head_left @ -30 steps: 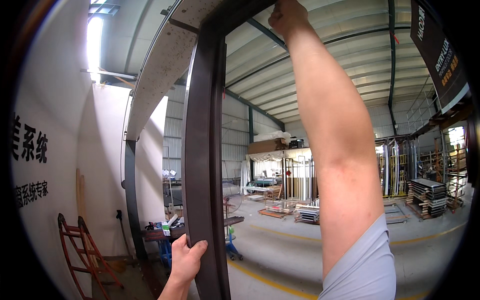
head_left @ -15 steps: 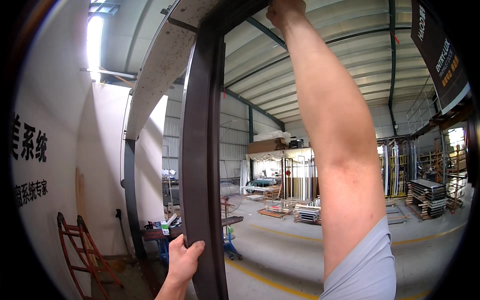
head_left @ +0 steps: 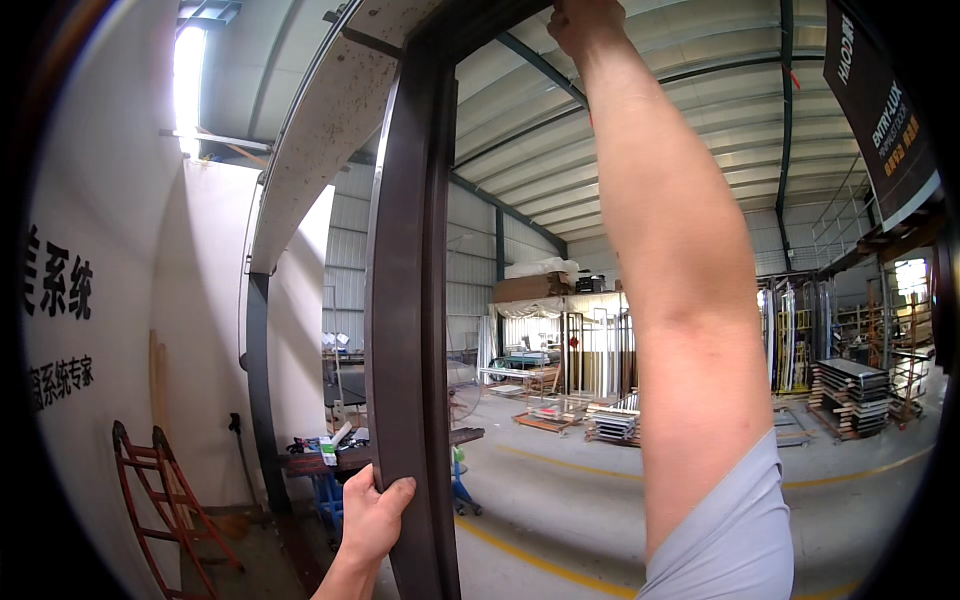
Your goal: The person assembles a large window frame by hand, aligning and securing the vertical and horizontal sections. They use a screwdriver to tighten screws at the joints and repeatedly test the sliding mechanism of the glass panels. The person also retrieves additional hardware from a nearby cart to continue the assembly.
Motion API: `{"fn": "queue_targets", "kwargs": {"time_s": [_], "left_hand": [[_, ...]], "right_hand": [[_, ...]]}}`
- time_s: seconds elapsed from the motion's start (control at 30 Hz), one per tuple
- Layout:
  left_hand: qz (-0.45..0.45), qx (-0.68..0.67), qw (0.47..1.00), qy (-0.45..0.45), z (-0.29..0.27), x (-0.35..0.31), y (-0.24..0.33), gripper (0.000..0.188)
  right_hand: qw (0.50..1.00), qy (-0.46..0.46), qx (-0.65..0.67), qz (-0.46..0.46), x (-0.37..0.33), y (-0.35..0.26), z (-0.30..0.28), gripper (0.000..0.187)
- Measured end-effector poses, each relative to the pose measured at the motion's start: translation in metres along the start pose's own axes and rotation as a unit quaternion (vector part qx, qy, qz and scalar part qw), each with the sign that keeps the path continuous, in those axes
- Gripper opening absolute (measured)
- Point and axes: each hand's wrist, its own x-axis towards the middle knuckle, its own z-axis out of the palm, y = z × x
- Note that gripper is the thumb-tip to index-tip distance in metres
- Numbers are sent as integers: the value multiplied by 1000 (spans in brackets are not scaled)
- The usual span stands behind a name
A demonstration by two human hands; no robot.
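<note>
Corrugated roofing [head_left: 690, 130] spans high beyond our dark brown frame [head_left: 400, 300], which stands upright just left of centre. Our left hand [head_left: 368, 515] is clasped round its lower left edge; our right hand [head_left: 588, 24], fingers curled, is raised by the top bar [head_left: 485, 25], though we cannot tell whether it grips. Yellow-striped grey floor [head_left: 560, 500] stretches behind; one orange-red ladder [head_left: 155, 460] stands left.
</note>
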Motion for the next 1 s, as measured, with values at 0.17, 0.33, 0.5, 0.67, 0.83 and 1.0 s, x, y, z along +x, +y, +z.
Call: {"fn": "queue_targets", "kwargs": {"time_s": [0.17, 0.33, 0.5, 0.67, 0.83, 1.0], "left_hand": [[-2, -8, 1000, -10, -4, 2, 0, 13], [-11, 2, 1000, -1, -8, -1, -1, 17], [-12, 6, 1000, -4, -5, 0, 0, 17], [-24, 2, 1000, -18, -10, 0, -1, 22], [-5, -11, 1000, -11, -4, 0, 1, 16], [-6, -4, 1000, -16, -5, -1, 0, 18]], "right_hand": [[733, 54, -535, -416, -30, 7, -13, 18], [587, -1, -655, -475, -68, -4, -14, 16], [825, 19, -435, -361, -64, 5, -18, 28], [974, 20, -194, -112, -64, 14, -11, 32], [607, 110, -547, -566, -54, 7, -17, 21], [610, -49, -587, -530, -49, -2, -25, 22]]}}
